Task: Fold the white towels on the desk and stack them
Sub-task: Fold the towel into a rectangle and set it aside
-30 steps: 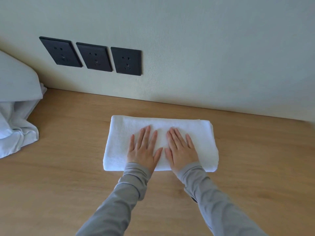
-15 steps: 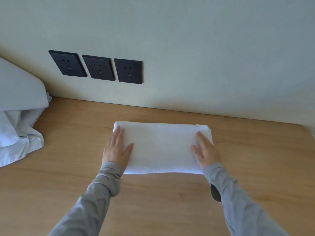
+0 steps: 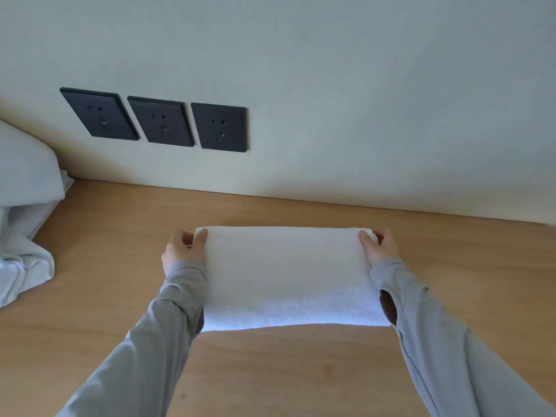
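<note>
folded towel (image 3: 288,275) lies on the tabletop (image 3: 301,371), spanning the gap between the two hands. its long axis runs left-right, from one hand to the other. left hand (image 3: 183,251) is at the left short end, right hand (image 3: 379,246) at the right short end, both up at the corners farthest from the person.

each hand grips its corner: thumb on top of the cloth, fingers curled round the end and mostly hidden beneath. the grip is symmetric and neither hand is nearer than the other. i cannot tell whether the towel is off the tabletop yet.

judgement: next comes a two-hand lift or a carry to the stack spot. a loose heap of white cloth (image 3: 24,260) lies well to the left of the left hand, so that hand is the nearer one for fetching it.

change: 1.0 s ago both palms lie flat, side by side, on the middle of the towel. 0.5 s ago they lie flat at the short ends. now the fingers wrap the far corners.
</note>
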